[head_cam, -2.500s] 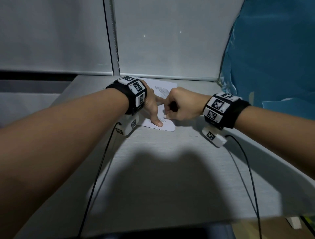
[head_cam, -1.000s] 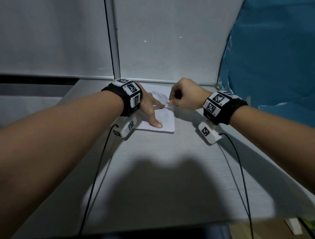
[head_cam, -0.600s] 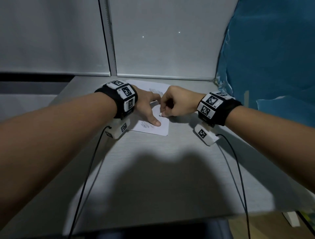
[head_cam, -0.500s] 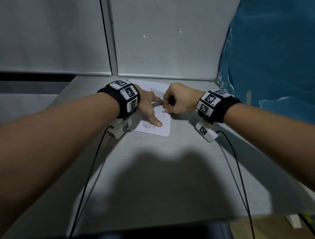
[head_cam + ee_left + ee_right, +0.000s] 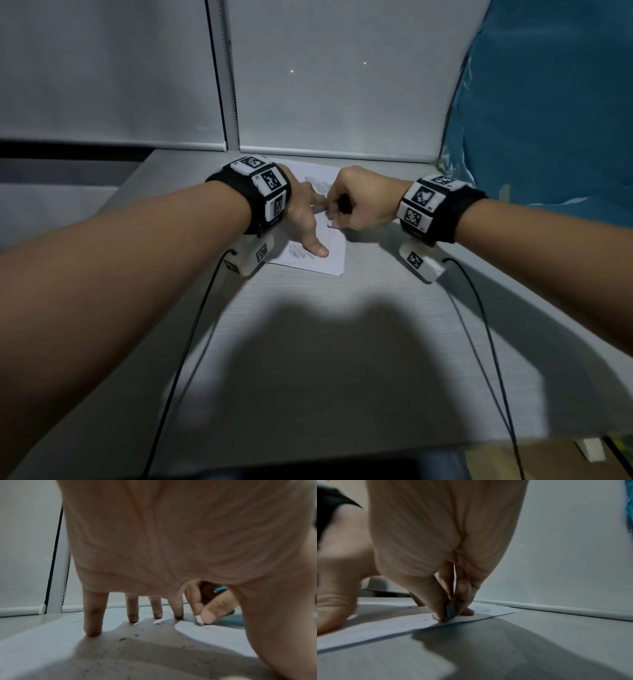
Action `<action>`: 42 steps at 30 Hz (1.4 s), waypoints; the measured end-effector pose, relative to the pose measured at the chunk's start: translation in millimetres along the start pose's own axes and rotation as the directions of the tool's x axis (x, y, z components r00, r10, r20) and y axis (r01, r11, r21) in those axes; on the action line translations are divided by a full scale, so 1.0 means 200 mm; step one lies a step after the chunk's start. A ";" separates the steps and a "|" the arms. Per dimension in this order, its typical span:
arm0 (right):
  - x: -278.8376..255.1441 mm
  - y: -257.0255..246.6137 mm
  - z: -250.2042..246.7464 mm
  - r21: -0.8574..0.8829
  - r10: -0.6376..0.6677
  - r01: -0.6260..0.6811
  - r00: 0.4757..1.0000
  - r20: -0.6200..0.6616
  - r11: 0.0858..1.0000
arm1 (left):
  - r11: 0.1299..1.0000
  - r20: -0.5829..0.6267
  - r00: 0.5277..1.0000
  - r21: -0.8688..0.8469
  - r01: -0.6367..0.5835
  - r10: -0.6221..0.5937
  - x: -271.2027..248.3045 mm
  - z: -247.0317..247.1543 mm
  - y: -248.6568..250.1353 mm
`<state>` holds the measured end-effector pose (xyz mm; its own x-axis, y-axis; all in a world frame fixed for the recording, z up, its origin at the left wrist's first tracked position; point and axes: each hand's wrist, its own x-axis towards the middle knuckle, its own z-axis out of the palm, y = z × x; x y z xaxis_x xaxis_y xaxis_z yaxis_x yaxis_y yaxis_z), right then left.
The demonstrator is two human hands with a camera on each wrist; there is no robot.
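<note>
A pale grey counter [image 5: 325,342] runs up to a window covered by white roller blinds [image 5: 102,68], and a crumpled blue sheet [image 5: 548,120] hangs beyond the right wrist. Far across the counter lies a white paper [image 5: 334,255], and both hands meet over it.

The left hand [image 5: 301,212] is spread flat with its fingers straight and splayed. Its fingertips [image 5: 92,630] and thumb press the paper down. The paper lies directly beneath the palm and reaches out past the thumb.

The right hand [image 5: 363,202] is curled up tight, its thumb and forefinger pinching a small grey eraser [image 5: 451,610]. The eraser pokes out below those fingertips and touches the paper. It sits just beside the left forefinger, in the gap between that finger and the left thumb.

One patch of pencil scribble [image 5: 298,250] sits right by the tip of the left thumb. Another [image 5: 318,185] shows beyond the right hand's knuckles, near the paper's far edge. Dark crumbs [image 5: 122,639] are scattered over the paper under the left palm.

Each wrist carries a black band [image 5: 442,212] with black-and-white marker squares. A thin black cable [image 5: 479,325] trails back from under each wrist across the counter.
</note>
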<state>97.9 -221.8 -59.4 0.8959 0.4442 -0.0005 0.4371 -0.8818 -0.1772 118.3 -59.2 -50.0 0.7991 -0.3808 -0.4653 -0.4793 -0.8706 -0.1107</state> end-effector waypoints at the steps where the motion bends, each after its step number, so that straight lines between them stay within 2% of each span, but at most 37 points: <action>1: 0.02 0.00 0.00 -0.003 0.015 -0.015 1.000 -0.018 1.000 | 1.000 0.004 1.000 -0.006 0.003 -0.003 0.00 0.00 0.00; 4: 0.05 0.00 0.01 -0.012 0.049 -0.050 0.998 -0.036 0.999 | 1.000 0.001 1.000 0.001 -0.003 0.003 -0.01 0.00 0.00; 11: -0.04 -0.05 0.01 0.026 -0.034 0.033 0.998 0.056 0.999 | 0.999 -0.018 0.999 0.018 -0.027 0.027 -0.01 0.00 0.00; 17: 0.00 -0.01 0.00 -0.013 0.026 -0.026 0.999 -0.021 1.000 | 1.000 0.001 1.000 -0.011 -0.024 0.024 -0.02 -0.01 0.00; 22: -0.08 -0.08 0.02 0.017 -0.064 0.063 0.995 0.078 0.998 | 1.000 -0.010 1.000 0.010 -0.021 0.021 -0.01 0.00 0.00; 27: -0.02 -0.01 0.00 -0.004 0.020 -0.020 1.000 -0.014 1.000 | 1.000 -0.007 1.000 -0.011 -0.020 0.020 -0.01 0.00 0.00; 34: -0.10 -0.09 0.02 0.002 -0.067 0.067 0.996 0.063 0.998 | 0.999 -0.009 0.999 -0.024 -0.034 0.033 -0.01 -0.01 0.00; 39: -0.01 -0.02 -0.02 -0.045 0.017 -0.017 1.000 0.000 0.999 | 0.999 -0.018 0.999 -0.017 -0.032 0.032 -0.01 0.00 0.00; 42: -0.03 -0.06 -0.01 -0.067 -0.014 0.015 1.000 0.019 0.998 | 0.999 -0.022 0.999 -0.004 -0.035 0.035 -0.02 0.00 0.00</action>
<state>87.0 -214.8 -56.2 0.8881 0.4594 -0.0164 0.4550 -0.8836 -0.1105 114.9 -58.7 -47.3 0.7895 -0.4181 -0.4494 -0.5060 -0.8577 -0.0908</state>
